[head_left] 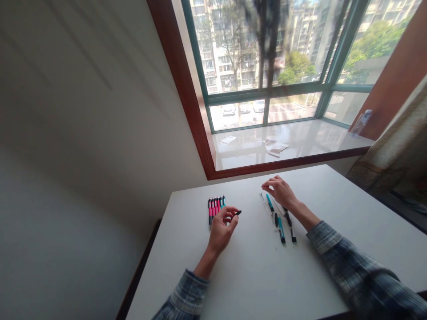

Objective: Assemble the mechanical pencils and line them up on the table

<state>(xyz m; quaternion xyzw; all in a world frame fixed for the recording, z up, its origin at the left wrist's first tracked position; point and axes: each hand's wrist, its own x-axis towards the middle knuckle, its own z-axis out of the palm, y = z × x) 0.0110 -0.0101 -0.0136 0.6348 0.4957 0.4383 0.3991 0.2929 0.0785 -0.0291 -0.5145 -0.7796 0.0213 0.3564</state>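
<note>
As your left hand (pixel 220 229) pinches a black piece (pixel 238 213) at lower centre, loose pen parts (pixel 280 226) lie lower right.
Beyond: a row of pens (pixel 215 205), lower centre; then your right hand (pixel 282 192), fingertips close together, any hold indiscernible.

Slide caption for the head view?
Left hand holds small black piece near slim pink pens; right hand near teal and black pen parts.

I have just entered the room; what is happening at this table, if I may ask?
A person is handling pen pieces at a white table. The left hand holds a small black piece, close to a row of pens lying side by side. The right hand is near the far end of some scattered teal and black parts; whether it holds anything is too small to tell.
</note>
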